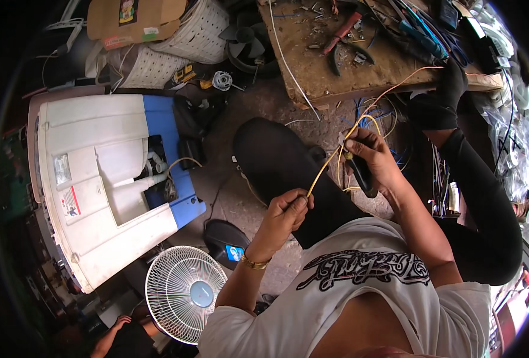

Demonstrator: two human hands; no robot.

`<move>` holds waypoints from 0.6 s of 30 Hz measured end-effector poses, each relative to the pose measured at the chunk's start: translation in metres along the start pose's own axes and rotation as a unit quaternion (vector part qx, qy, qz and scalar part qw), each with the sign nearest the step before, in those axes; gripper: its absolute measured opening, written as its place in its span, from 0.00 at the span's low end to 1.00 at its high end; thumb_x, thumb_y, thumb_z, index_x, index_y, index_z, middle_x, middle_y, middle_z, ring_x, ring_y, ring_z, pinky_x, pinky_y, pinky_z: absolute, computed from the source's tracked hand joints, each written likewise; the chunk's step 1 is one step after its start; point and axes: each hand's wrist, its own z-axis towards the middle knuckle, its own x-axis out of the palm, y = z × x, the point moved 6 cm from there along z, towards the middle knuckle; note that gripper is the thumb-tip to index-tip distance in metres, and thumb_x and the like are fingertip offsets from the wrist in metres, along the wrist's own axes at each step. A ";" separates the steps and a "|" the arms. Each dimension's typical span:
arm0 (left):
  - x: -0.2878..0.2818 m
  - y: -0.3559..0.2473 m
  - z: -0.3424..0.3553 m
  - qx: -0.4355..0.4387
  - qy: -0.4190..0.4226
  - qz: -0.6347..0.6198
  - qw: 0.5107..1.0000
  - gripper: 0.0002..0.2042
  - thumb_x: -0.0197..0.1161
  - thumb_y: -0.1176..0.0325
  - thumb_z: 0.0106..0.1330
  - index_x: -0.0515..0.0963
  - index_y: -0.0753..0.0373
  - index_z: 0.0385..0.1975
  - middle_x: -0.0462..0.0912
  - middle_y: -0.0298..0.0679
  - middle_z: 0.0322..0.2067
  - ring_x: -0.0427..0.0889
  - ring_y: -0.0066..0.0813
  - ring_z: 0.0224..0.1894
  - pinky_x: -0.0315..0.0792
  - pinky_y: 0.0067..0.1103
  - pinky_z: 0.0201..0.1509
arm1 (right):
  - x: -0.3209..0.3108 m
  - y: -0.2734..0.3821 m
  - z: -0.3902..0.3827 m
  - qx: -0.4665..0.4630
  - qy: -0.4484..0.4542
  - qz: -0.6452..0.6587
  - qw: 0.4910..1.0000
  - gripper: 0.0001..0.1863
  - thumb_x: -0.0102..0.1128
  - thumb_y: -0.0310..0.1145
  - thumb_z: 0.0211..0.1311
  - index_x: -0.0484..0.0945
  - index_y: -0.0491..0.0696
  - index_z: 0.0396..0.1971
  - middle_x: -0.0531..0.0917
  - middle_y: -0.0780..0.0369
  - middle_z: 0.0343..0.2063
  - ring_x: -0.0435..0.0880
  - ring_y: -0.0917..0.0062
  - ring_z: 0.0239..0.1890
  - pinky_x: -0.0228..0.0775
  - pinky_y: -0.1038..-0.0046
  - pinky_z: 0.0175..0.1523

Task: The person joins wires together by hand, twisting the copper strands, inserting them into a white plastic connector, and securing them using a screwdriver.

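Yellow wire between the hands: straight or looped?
Nearly straight: the yellow wire runs without a loop from the pinching left hand to the right hand. Tension: cannot tell.

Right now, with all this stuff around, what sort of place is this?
Probably a small electrical repair workshop: a red-handled tool lies on a worn wooden bench, a dark fan blade shows nearby, and the left hand pinches a yellow wire.
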 end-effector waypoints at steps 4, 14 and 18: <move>0.002 0.001 0.000 -0.004 0.002 -0.006 1.000 0.13 0.52 0.61 0.76 0.72 0.67 0.36 0.55 0.21 0.15 0.49 0.09 0.16 0.45 0.13 0.19 | -0.018 0.010 0.008 -0.032 -0.030 -0.037 0.998 0.04 0.58 0.29 0.66 0.76 0.44 0.36 0.81 0.62 0.25 0.79 0.81 0.23 0.70 0.80 0.26; 0.004 0.014 0.004 -0.036 0.046 0.026 0.998 0.12 0.49 0.62 0.76 0.73 0.66 0.38 0.61 0.24 0.17 0.58 0.11 0.19 0.54 0.13 0.23 | -0.056 0.030 0.006 -0.010 -0.004 0.017 1.000 0.11 0.53 0.32 0.69 0.71 0.45 0.47 0.79 0.61 0.27 0.79 0.78 0.27 0.72 0.78 0.28; 0.021 0.022 0.027 -0.025 0.192 0.085 0.977 0.17 0.45 0.58 0.76 0.72 0.67 0.46 0.75 0.34 0.26 0.74 0.20 0.29 0.69 0.18 0.36 | -0.052 0.028 0.005 -0.020 0.037 0.049 0.998 0.11 0.55 0.31 0.68 0.71 0.47 0.48 0.79 0.61 0.29 0.79 0.78 0.31 0.73 0.78 0.29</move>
